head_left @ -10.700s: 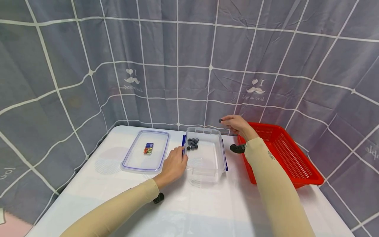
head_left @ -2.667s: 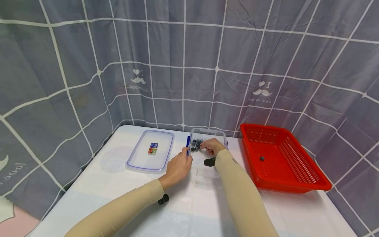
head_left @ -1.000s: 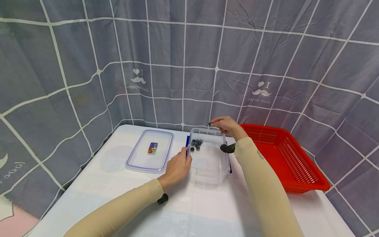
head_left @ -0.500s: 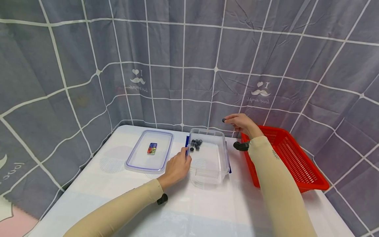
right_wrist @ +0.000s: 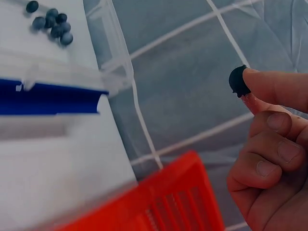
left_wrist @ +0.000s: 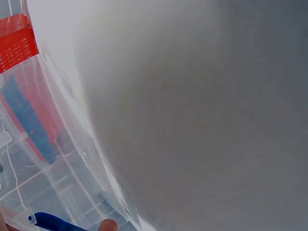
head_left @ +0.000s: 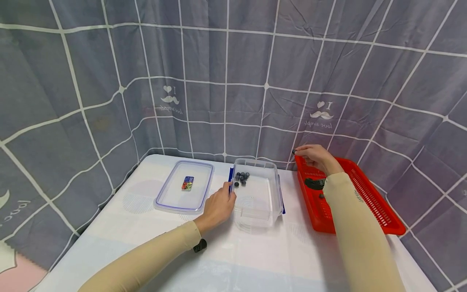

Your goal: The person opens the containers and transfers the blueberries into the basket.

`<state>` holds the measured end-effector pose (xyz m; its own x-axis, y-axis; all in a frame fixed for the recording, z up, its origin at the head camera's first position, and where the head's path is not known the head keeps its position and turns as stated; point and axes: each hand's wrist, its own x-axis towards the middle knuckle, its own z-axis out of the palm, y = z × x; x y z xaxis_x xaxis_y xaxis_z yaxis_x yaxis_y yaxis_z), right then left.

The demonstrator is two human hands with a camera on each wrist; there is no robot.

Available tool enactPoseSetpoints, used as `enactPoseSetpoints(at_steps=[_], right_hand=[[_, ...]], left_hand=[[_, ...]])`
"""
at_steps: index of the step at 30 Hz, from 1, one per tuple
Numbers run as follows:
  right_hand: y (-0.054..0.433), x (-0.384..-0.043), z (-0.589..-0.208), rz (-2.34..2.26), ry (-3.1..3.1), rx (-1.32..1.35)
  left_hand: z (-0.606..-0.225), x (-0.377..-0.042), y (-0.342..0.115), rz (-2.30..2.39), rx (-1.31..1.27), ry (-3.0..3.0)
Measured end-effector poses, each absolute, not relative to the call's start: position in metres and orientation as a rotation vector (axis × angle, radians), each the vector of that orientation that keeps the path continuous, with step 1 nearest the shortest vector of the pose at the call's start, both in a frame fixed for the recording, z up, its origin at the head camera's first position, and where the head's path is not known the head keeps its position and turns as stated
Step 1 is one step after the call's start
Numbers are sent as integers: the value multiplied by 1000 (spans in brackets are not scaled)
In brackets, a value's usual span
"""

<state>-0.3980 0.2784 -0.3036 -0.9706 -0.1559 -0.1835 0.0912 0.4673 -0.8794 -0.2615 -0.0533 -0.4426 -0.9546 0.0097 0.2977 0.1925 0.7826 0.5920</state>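
Between thumb and index fingertip, my right hand [head_left: 316,157] pinches a blueberry [right_wrist: 237,81], its other fingers curled into the palm. That hand is raised at the far left corner of the red basket [head_left: 309,202]. Another blueberry [head_left: 321,196] lies on the basket floor, beside the wrist strap in the head view. My left hand [head_left: 218,204] grips the left wall of the clear plastic food container [head_left: 260,211], near its blue latch [left_wrist: 55,222]. Several blueberries [head_left: 243,178] sit clustered at the container's left side.
Left of the container lies its clear lid [head_left: 175,205] with a blue rim and a small printed label [head_left: 187,183]. Everything stands on a white-covered table [head_left: 233,259]. A grey checked curtain [head_left: 204,97] hangs close behind and along both sides.
Earlier my right hand picked a blueberry from the container's cluster. Since then it has lifted and carried it rightward to the basket. The left hand has stayed on the container.
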Motion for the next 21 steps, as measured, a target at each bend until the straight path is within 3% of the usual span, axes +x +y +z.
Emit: enactPoseSetpoints(at_steps=[21], right_hand=[[338, -385, -341, -1380, 2527, 135]], left_hand=[[-442, -261, -55, -967, -161, -2701]])
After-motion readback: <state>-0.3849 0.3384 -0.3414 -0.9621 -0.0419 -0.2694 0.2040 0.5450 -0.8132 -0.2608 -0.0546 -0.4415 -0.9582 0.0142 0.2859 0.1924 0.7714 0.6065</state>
